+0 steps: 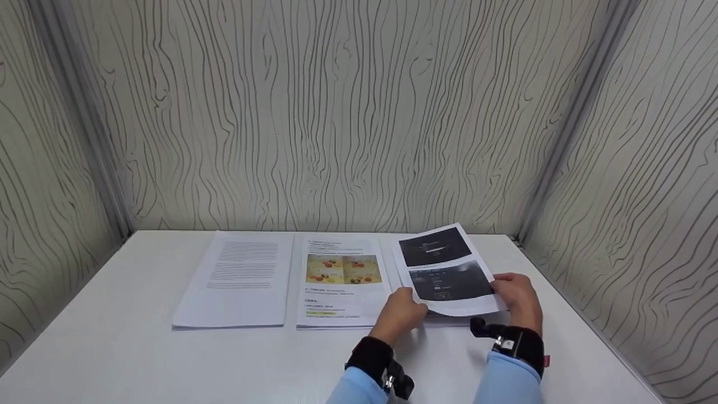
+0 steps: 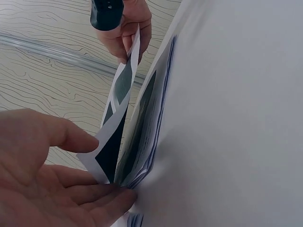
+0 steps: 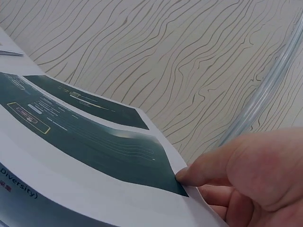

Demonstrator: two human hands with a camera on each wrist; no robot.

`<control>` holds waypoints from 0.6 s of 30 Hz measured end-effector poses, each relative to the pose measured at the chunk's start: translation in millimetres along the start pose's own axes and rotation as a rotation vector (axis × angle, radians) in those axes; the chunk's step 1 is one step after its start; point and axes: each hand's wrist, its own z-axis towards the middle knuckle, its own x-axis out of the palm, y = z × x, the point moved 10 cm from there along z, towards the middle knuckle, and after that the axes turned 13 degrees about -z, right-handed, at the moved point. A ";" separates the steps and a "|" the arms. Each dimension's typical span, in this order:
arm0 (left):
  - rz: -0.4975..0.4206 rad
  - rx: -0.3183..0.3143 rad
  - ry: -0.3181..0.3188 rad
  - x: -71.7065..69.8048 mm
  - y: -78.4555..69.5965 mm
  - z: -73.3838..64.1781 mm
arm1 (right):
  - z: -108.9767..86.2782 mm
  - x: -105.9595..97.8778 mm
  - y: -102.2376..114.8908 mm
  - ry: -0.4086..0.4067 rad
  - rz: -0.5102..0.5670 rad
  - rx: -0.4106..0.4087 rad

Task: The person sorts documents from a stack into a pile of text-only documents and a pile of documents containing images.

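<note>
A printed sheet of paper (image 1: 449, 266) with two dark pictures is raised at a tilt over the right-hand stack of paper (image 2: 151, 127). My right hand (image 1: 519, 300) pinches its right edge, thumb (image 3: 199, 170) on top and fingers curled beneath. At the near left corner of the sheet is my left hand (image 1: 399, 315). In the left wrist view its thumb (image 2: 80, 139) lies against the sheet's corner, with the other fingers under it at the stack's edge. The sheet bows between the two hands, and another dark-printed page shows below it.
A middle stack of paper (image 1: 342, 303), topped by a page with a colour picture, lies left of my left hand. Farther left is a stack of text pages (image 1: 241, 306). All rest on a white table (image 1: 224, 365), with wood-grain-patterned panels (image 1: 336, 112) behind and at both sides.
</note>
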 end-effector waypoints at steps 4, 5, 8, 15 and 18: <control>0.006 -0.015 0.004 1.2 1.6 0.3 | 1.2 -0.9 1.1 -0.022 -0.026 -0.032; 0.006 -0.027 0.005 1.4 2.5 0.4 | 1.7 -1.5 1.2 -0.032 -0.037 -0.040; 0.006 -0.061 0.009 1.0 4.2 -0.7 | 2.2 -1.9 0.7 -0.049 -0.054 -0.055; -0.012 -0.078 0.022 0.8 4.1 -3.0 | 3.4 1.2 -2.1 -0.043 -0.066 -0.062; -0.021 -0.096 0.021 0.9 6.0 -3.2 | 3.9 1.9 -0.7 -0.037 -0.118 -0.071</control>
